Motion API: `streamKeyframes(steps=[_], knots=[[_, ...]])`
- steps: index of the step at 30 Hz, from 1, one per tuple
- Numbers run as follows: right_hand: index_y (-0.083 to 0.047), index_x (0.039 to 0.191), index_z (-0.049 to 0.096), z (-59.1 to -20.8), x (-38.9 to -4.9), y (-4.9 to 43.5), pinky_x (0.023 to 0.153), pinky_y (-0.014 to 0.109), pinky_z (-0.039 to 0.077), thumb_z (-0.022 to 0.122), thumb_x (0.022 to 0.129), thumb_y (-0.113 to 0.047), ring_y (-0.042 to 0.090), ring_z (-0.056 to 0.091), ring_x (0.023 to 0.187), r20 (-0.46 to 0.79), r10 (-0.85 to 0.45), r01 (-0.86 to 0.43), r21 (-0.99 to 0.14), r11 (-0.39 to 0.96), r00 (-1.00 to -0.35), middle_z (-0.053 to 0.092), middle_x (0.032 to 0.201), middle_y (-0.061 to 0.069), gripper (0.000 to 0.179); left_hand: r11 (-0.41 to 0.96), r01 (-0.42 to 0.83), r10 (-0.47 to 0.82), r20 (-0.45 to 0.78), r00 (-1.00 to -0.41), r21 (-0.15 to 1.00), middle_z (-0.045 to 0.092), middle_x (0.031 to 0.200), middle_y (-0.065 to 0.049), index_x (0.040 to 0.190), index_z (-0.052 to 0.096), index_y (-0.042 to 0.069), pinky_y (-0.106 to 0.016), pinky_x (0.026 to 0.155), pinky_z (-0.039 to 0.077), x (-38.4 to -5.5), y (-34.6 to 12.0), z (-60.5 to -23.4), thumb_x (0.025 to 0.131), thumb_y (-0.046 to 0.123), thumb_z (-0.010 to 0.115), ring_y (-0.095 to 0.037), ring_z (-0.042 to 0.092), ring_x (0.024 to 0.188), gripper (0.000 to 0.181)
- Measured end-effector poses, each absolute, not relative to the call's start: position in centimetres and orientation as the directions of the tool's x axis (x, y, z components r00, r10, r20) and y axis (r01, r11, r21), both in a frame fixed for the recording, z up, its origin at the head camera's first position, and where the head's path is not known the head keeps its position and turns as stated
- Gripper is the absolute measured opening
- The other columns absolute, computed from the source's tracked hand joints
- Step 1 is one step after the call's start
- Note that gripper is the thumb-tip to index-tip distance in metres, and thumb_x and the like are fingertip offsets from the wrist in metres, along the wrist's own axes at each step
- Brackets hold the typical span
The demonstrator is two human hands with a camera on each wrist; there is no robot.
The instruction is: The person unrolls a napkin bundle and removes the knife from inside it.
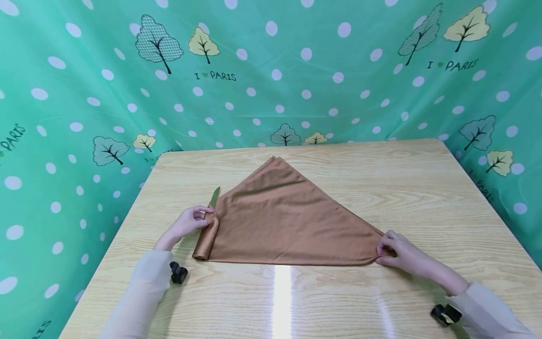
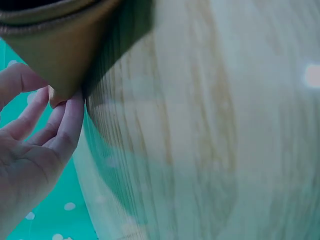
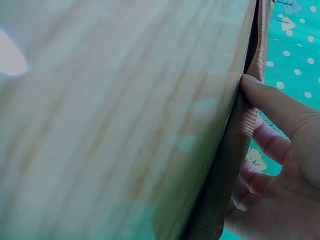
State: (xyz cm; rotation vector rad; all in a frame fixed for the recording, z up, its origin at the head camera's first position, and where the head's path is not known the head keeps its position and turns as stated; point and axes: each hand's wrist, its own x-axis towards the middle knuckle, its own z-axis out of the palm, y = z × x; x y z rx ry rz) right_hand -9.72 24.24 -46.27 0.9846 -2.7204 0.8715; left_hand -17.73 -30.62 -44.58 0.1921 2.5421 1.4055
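Note:
A brown satin-like cloth (image 1: 279,221) lies folded in a rough triangle, its peak pointing away from me. Its left end is turned over into a thick roll (image 1: 206,242). From the top of that roll pokes a green, pointed, blade-shaped tip (image 1: 215,197); the rest of it is hidden. My left hand (image 1: 191,221) pinches the roll near the green tip, and its fingertips also show at the cloth (image 2: 62,60) in the left wrist view. At the opposite corner, my right hand (image 1: 400,253) pinches the cloth's edge (image 3: 240,130) between thumb and fingers.
The cloth lies on a light wood-grain table (image 1: 330,301), with a bright light reflection near its front. A green dotted curtain (image 1: 271,94) printed with trees hangs behind and at both sides. Small black devices (image 1: 178,272) sit by both wrists.

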Motion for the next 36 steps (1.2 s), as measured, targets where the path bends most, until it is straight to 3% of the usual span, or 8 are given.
streamKeyframes(steps=[7,19,27,36], knots=[[-0.019,0.073,0.051,-46.2,-9.8,24.3,0.057,0.018,0.028,0.075,0.065,-0.008,0.002,0.032,0.069,0.308,-0.557,-0.631,-0.478,0.611,-0.772,0.037,0.077,-0.009,0.028,0.579,-0.003,0.207,-0.15,-0.967,0.816,0.057,0.089,-0.018,0.109,0.051,-0.015,-0.023,0.061,0.047,-17.8,-30.7,-44.6,0.077,-0.004,0.057,-0.011,0.051,0.075,0.034],[-0.02,0.072,0.051,-46.2,-9.8,24.1,0.057,0.018,0.029,0.075,0.065,-0.009,0.001,0.032,0.069,0.294,-0.547,-0.616,-0.482,0.623,-0.783,0.037,0.077,-0.01,0.027,0.704,0.085,0.201,-0.082,-0.976,0.705,0.059,0.082,-0.019,0.102,0.055,-0.01,-0.029,0.059,0.048,-17.4,-30.8,-43.5,0.076,-0.002,0.062,-0.025,0.058,0.072,0.028],[-0.019,0.073,0.051,-46.3,-9.9,24.3,0.057,0.018,0.029,0.075,0.064,-0.008,0.002,0.033,0.069,0.311,-0.557,-0.634,-0.474,0.611,-0.77,0.037,0.077,-0.01,0.028,0.758,0.162,0.248,-0.05,-0.967,0.632,0.057,0.081,-0.01,0.099,0.061,-0.002,-0.031,0.063,0.045,-16.4,-30.5,-42.5,0.078,0.009,0.064,-0.019,0.055,0.072,0.024],[-0.019,0.072,0.051,-46.2,-9.9,24.2,0.057,0.018,0.029,0.076,0.063,-0.007,0.001,0.034,0.068,0.327,-0.561,-0.645,-0.472,0.601,-0.761,0.038,0.076,-0.009,0.029,0.779,0.261,0.338,-0.031,-0.941,0.571,0.053,0.079,-0.009,0.096,0.063,0.001,-0.028,0.06,0.043,-15.5,-30.0,-42.7,0.076,0.013,0.068,-0.015,0.05,0.067,0.024]])
